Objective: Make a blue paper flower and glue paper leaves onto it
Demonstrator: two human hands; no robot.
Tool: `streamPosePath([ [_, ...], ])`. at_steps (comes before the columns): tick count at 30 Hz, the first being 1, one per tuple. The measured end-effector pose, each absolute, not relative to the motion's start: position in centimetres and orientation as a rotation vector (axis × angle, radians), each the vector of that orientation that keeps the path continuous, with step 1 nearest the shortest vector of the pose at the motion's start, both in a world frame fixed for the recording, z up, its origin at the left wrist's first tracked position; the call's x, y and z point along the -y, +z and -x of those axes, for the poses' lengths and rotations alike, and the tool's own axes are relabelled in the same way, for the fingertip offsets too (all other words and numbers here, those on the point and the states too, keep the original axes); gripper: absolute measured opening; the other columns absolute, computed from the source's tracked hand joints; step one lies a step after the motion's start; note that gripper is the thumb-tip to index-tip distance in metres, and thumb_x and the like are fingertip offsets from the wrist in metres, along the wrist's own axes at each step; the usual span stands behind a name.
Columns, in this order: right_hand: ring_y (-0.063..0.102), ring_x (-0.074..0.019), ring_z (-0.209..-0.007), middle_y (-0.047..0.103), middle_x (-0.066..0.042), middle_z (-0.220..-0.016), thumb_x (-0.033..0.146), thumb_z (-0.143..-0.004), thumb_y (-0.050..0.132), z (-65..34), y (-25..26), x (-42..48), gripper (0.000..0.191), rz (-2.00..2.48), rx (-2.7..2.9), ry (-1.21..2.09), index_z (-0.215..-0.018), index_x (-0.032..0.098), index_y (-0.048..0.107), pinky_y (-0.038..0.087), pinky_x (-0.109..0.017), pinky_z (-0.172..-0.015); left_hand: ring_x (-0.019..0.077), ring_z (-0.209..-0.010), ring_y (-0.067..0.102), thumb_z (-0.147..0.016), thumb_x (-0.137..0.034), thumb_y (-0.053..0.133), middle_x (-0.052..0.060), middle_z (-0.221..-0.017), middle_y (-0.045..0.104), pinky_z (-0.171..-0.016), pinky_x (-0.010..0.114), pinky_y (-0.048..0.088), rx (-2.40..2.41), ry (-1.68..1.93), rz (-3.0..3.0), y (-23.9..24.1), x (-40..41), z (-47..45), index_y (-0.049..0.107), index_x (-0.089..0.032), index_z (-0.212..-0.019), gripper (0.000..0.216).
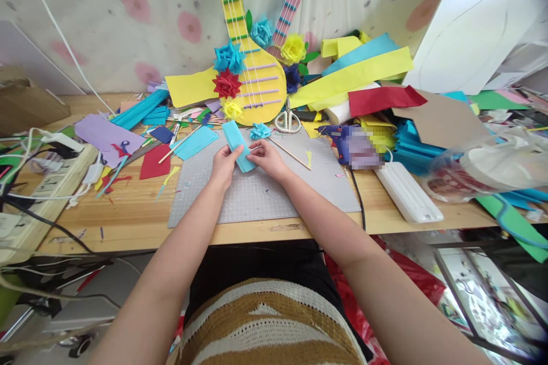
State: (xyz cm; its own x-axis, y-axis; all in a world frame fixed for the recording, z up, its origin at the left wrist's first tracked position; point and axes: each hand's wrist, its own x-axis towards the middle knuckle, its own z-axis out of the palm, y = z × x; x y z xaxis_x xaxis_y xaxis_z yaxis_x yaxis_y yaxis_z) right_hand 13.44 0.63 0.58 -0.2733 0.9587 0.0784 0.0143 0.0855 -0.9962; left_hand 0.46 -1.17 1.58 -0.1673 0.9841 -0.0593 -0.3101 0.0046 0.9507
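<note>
Over the grey cutting mat (274, 199), my left hand (225, 166) grips a folded strip of light blue paper (233, 138), thumb on top. The strip slants from upper left to lower right. Curled fingers of my right hand (269, 158) pinch its right edge near the lower end. Just beyond the right hand lies a small blue paper flower (259, 130), with a thin wooden stick (293, 155) running from it toward the right. More light blue paper (194, 144) rests left of my hands. Scissors (288, 121) lie at the mat's back edge.
A yellow paper guitar (272, 82) with paper flowers leans against the patterned curtain. A blue glue gun (336, 138), partly blurred out, lies right of the mat. Power strips (409, 194) sit on both sides, with cables. Coloured paper (363, 77) is piled at the back right.
</note>
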Motion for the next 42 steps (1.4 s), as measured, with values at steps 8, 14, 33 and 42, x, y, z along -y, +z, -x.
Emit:
streamPosePath([
  [8, 0.051, -0.0086, -0.056, 0.053, 0.007, -0.060, 0.025, -0.059, 0.065, -13.4, 1.1, -0.2, 0.027, 0.980, 1.497, 1.430, -0.078, 0.020, 0.047, 0.041, -0.023, -0.054, 0.0093, -0.055, 0.051, -0.048, -0.037, 0.075, 0.000, -0.064, 0.060, -0.055, 0.023, 0.040, -1.181, 1.505, -0.807, 1.6, 1.1, -0.5, 0.062, -0.013, -0.070, 0.035],
  [14, 0.056, -0.0109, -0.061, 0.058, 0.004, -0.066, 0.036, -0.057, 0.070, -13.9, 1.4, -0.4, 0.036, 0.986, 1.341, 1.443, -0.081, 0.020, 0.048, 0.047, -0.027, -0.059, 0.0094, -0.050, 0.047, -0.046, -0.037, 0.077, 0.000, -0.058, 0.059, -0.048, 0.022, 0.036, -1.243, 1.175, -1.081, 1.8, 1.3, 0.2, 0.064, -0.013, -0.065, 0.034],
  [33, 0.056, -0.0107, -0.060, 0.058, 0.006, -0.063, 0.028, -0.052, 0.073, -14.6, 0.8, -1.4, 0.041, 1.048, 1.153, 1.467, -0.082, 0.021, 0.047, 0.047, -0.029, -0.064, 0.0097, -0.045, 0.048, -0.045, -0.036, 0.078, 0.000, -0.056, 0.060, -0.040, 0.020, 0.034, -1.286, 0.822, -1.214, 2.8, 1.6, 0.7, 0.067, -0.014, -0.069, 0.034],
  [42, 0.056, -0.0113, -0.064, 0.058, 0.005, -0.066, 0.029, -0.049, 0.073, -14.5, 1.2, -1.3, 0.045, 1.032, 1.068, 1.425, -0.082, 0.021, 0.044, 0.047, -0.028, -0.066, 0.0091, -0.042, 0.044, -0.045, -0.043, 0.077, -0.001, -0.052, 0.056, -0.039, 0.021, 0.029, -1.353, 0.834, -1.233, 2.5, 1.5, 0.2, 0.064, -0.015, -0.063, 0.036],
])
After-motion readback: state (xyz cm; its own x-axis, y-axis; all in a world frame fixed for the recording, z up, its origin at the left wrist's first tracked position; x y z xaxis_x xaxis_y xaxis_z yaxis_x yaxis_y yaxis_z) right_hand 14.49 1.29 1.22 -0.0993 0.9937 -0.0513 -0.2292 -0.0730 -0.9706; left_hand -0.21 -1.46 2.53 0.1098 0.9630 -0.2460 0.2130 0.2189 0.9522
